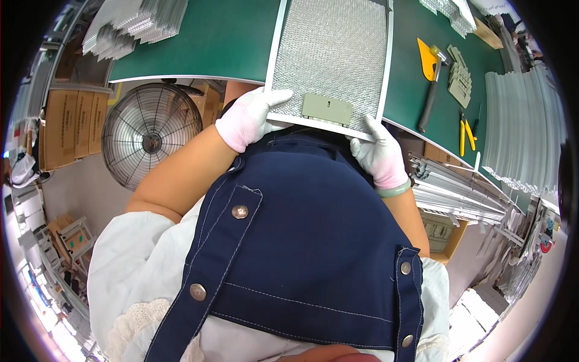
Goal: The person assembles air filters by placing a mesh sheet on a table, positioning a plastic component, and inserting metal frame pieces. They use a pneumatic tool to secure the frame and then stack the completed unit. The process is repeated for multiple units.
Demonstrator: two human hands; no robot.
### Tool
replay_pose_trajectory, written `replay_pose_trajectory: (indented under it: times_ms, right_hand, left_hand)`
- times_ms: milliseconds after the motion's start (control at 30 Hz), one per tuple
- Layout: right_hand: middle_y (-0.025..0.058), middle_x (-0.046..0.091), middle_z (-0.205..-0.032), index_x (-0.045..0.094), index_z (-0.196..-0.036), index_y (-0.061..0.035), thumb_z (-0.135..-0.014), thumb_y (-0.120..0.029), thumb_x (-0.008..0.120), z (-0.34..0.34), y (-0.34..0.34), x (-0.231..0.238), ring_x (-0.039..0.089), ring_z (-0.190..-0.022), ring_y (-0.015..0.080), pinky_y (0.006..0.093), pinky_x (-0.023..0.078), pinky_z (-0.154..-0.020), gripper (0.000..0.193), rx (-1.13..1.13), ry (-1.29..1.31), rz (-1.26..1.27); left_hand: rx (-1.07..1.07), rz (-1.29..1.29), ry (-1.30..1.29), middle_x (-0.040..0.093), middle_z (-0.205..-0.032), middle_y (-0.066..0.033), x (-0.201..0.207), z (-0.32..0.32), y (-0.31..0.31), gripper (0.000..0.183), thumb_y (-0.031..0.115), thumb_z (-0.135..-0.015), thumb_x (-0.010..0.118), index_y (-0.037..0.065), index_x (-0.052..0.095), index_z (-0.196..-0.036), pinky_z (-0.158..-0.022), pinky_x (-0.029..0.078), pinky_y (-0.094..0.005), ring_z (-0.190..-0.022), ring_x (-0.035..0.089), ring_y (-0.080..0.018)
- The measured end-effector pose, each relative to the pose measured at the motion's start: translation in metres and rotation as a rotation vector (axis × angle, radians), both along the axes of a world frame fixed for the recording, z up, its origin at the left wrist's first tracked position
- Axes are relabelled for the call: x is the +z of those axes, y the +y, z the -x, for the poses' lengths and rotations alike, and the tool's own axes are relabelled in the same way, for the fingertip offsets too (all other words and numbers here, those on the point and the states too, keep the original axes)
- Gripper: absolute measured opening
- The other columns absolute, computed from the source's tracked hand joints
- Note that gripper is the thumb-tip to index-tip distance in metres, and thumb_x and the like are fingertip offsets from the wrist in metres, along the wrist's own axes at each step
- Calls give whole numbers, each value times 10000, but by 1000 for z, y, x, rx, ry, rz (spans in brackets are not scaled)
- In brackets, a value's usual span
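Observation:
A framed metal mesh filter (329,54) lies over the green table's near edge, its lower end sticking out toward my body. A grey-green plastic plate (327,109) with a small slot sits at the filter's near end. My left hand (248,117), in a white glove, grips the frame's left near corner, thumb on top and fingers underneath. At the right near corner my gloved right hand (378,155) holds the frame, its thumb against the side and its other fingers partly hidden below.
Right of the filter lie a hammer (429,99), a yellow scraper (426,58), grey-green plates (459,78) and yellow-handled pliers (463,134). Metal strips (522,130) are stacked at the far right. Mesh sheets (136,24) pile up at the back left. A fan (152,136) stands left.

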State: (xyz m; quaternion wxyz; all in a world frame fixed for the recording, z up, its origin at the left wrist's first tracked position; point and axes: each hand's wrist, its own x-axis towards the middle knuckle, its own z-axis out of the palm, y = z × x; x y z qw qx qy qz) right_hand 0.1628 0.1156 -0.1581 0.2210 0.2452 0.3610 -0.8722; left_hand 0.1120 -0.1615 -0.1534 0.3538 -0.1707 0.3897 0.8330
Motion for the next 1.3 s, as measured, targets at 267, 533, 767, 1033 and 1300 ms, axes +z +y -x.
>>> replay_pose_trajectory:
  times_ms: [267, 533, 767, 1033, 1300]
  right_hand:
    - [6, 605, -891, 591, -1034, -63, -942, -134, 641, 4, -5, 13, 608, -757, 113, 250, 531, -626, 126, 144, 32, -351]
    - [41, 617, -884, 590, -1015, -46, -936, -118, 630, -2, -5, 0, 601, -726, 137, 269, 516, -576, 114, 13, 9, -219]
    - [59, 623, -1126, 583, -1205, 35, -1006, -237, 566, -2, -10, -5, 564, -1019, 125, 286, 439, -946, 337, -44, 280, -467]
    - [81, 612, -1135, 508, -1254, 38, -1032, -127, 472, -1, 0, 13, 592, -1016, 142, 306, 469, -958, 279, 147, 247, -517]
    - [52, 591, -1100, 507, -1236, 31, -1022, -129, 483, -5, -8, 42, 559, -1005, 115, 280, 454, -940, 269, 104, 269, -240]
  left_hand:
    - [142, 56, -32, 627, -1200, -155, -6, 1, 3, 320, 97, -970, 566, -27, 529, -1263, -940, 554, -484, -1078, 653, -306]
    - [-123, 7, 83, 654, -1164, -169, 1, 3, -12, 308, 134, -980, 550, -64, 573, -1215, -942, 552, -416, -1072, 661, -282]
    - [-229, 140, 124, 669, -1150, -108, 10, -2, -23, 370, 182, -961, 592, -34, 576, -1261, -861, 550, -340, -1019, 670, -197]
    - [-166, 765, 632, 634, -972, -116, 21, 4, -23, 315, 229, -975, 585, -64, 579, -1090, -816, 492, -294, -882, 596, -162]
    - [-314, 301, 523, 628, -1109, -81, 33, 26, -33, 364, 249, -1021, 493, -47, 547, -1226, -893, 484, -305, -988, 594, -132]
